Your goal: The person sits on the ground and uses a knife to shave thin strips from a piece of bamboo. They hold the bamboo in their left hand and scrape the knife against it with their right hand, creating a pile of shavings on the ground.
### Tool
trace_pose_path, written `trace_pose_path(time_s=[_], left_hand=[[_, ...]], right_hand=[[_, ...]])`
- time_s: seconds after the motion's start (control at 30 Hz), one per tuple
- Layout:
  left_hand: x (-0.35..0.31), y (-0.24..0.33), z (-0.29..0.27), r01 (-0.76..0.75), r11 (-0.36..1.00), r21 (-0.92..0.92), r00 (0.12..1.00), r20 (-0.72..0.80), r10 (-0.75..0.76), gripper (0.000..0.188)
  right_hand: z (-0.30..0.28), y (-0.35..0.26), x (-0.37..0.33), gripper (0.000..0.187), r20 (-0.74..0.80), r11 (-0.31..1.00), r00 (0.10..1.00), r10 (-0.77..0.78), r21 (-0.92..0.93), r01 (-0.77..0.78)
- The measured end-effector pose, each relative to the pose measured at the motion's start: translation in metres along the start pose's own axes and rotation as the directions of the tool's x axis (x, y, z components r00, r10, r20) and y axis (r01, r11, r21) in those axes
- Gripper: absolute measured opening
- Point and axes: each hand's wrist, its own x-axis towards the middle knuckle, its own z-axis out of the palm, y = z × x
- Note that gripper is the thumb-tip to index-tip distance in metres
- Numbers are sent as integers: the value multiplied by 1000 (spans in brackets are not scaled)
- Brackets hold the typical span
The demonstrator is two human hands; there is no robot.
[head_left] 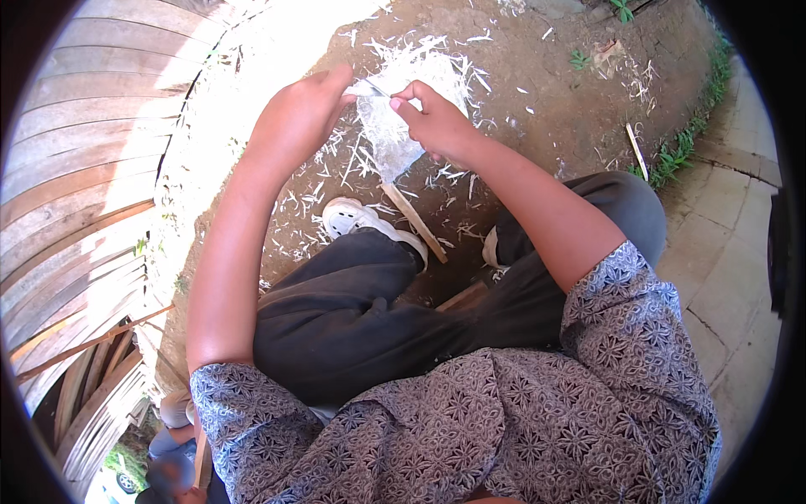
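Both my hands meet in front of me, above a clear plastic sheet [393, 144] strewn with pale shavings. My right hand [442, 130] is closed, its thumb pressing on a thin grey knife blade [378, 89] that slants up toward the left. Its handle is hidden in the fist. Between the fingertips of my left hand [306, 107], a whitish sliver of wood [361, 87] is pinched, touching or nearly touching the blade. Bright glare washes out its outline, so its full length cannot be made out.
Wood shavings [428, 55] litter the brown soil. Near my white clog [351, 217] lies a flat wooden stick [413, 223]. A slatted wooden wall [92, 126] curves along the left, concrete paving [718, 244] along the right. Another person [172, 454] is at the lower left.
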Motion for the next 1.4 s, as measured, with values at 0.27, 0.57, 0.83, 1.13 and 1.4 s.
trace_pose_path(time_s=[0.27, 0.57, 0.83, 1.13, 1.4], left_hand=[[4, -9, -1, 70, 998, -3, 997, 37, -69, 26], [7, -6, 1, 58, 994, -94, 998, 28, -55, 24], [1, -4, 3, 4, 997, -83, 1000, 5, -3, 21], [4, -6, 2, -34, 993, -113, 999, 9, 35, 21], [3, -11, 6, -9, 993, -118, 1000, 8, 10, 21]], right_hand=[[-15, 41, 19, 35, -115, 982, 989, 91, -156, -109], [-10, 24, 17, 35, -162, 999, 986, 34, -13, -36], [5, -7, 4, 35, 17, 995, 999, -28, 96, 26], [-25, 70, 23, 37, -204, 974, 970, 130, -158, -164], [-6, 0, 8, 38, -69, 996, 997, 25, 93, -19]])
